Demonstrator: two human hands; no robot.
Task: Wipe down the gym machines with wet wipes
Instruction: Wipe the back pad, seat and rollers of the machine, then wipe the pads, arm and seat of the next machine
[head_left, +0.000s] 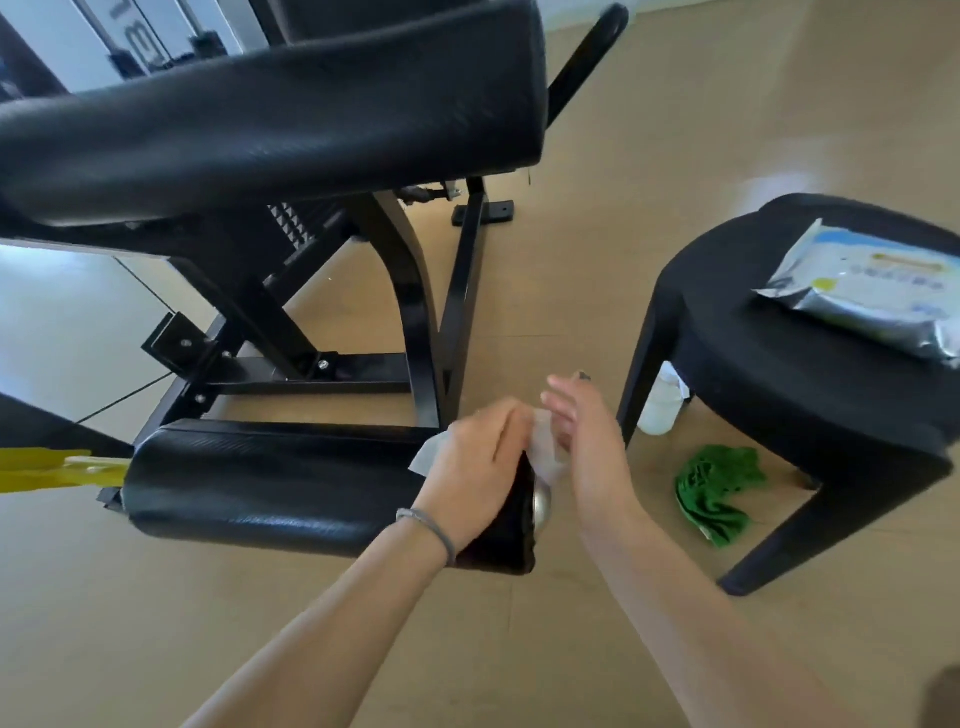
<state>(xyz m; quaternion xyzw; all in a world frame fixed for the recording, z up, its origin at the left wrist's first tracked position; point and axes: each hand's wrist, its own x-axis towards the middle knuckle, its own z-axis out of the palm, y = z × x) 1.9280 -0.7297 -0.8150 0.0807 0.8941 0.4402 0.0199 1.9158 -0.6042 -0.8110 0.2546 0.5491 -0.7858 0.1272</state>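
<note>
1. Left hand (475, 457) lies on the right end of the black roller pad (291, 483), fingers curled round a white wet wipe (545, 447) and pressing it onto the pad's end.
2. Right hand (587, 431) is just beside it, fingers nearly straight and touching the wipe's loose edge; no clear grasp visible.
3. Silver end cap (543, 506) shows at the pad's right end, below the wipe.
4. Large upper pad (270, 119) of the machine sits above, on a black frame (415, 291).
5. Wet wipes pack (872, 286) lies on the black stool (789, 374), right of the hands.
6. Green cloth (714, 491) and a white bottle (662, 405) are on the floor under the stool.
</note>
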